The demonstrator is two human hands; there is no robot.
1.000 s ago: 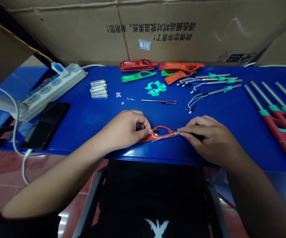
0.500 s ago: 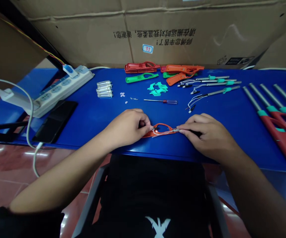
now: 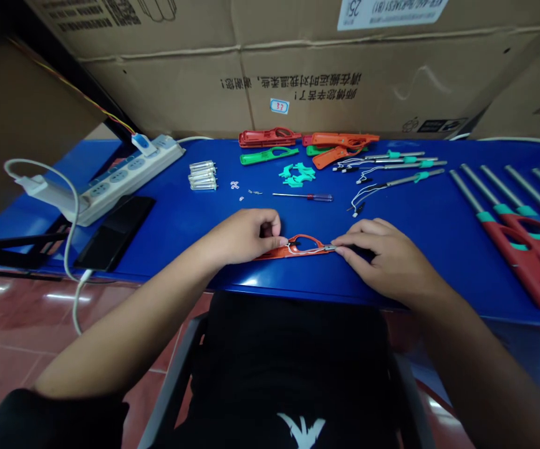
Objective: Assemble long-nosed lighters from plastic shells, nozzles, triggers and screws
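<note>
An orange lighter casing half (image 3: 277, 253) with a loop-shaped opening lies near the front edge of the blue table. My left hand (image 3: 249, 236) is closed at its left part, thumb tip by the loop where a small black piece and white wires (image 3: 303, 252) sit. The wires run below the loop toward a metal lighter tube (image 3: 329, 247) at the casing's right tip. My right hand (image 3: 380, 255) pinches this tube between thumb and forefinger; most of it is hidden under the hand.
Behind my hands lie a screwdriver (image 3: 314, 197), turquoise plastic parts (image 3: 298, 174), clear fuel tanks (image 3: 203, 176) and wired tubes (image 3: 403, 179). Red lighters (image 3: 532, 268) lie at the right. A power strip (image 3: 125, 174) and a phone (image 3: 115, 234) are on the left; a cardboard box (image 3: 181, 87) stands behind.
The view has tipped up a little. Both hands keep their grips. A wire end that stuck out below the casing now lies along it.
</note>
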